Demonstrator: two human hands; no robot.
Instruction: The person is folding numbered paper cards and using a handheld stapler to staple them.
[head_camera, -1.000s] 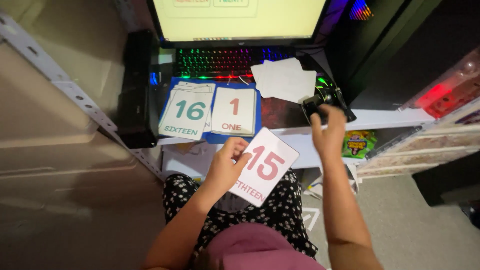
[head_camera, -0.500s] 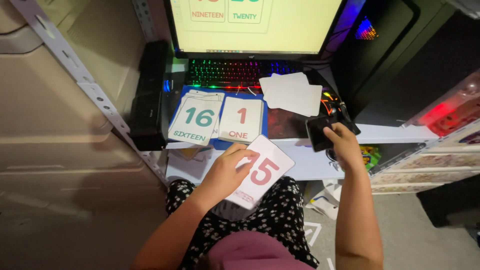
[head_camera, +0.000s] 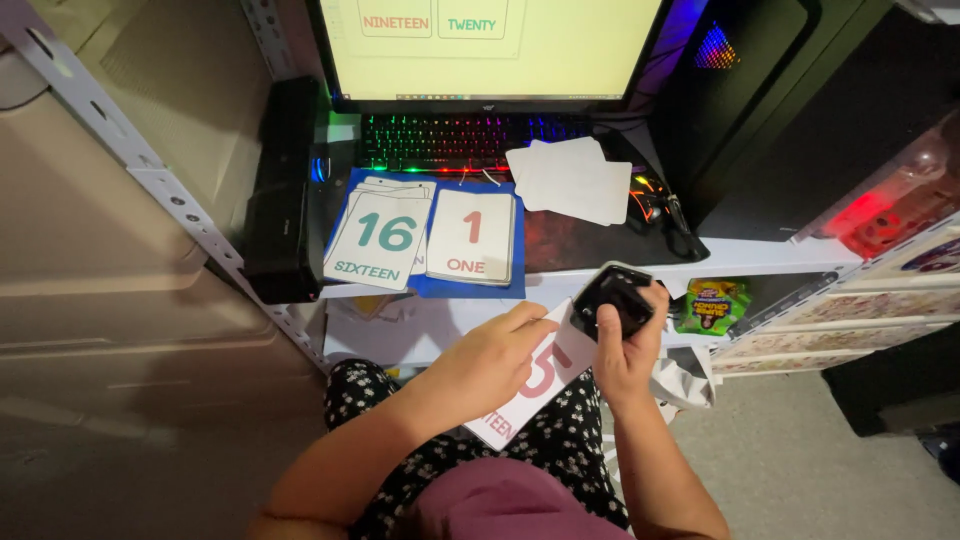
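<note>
Left hand gripping half-hidden white card, right hand clutching small black device

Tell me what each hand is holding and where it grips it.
The left hand holds a white number card by its upper edge. The right hand grips a small black device around its lower end, from below.

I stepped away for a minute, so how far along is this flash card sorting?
Done: two face-up card piles on the blue mat. In hand: left hand holds a red-numbered card; right hand grips a small black device. Left: face-down cards by the keyboard.
</note>
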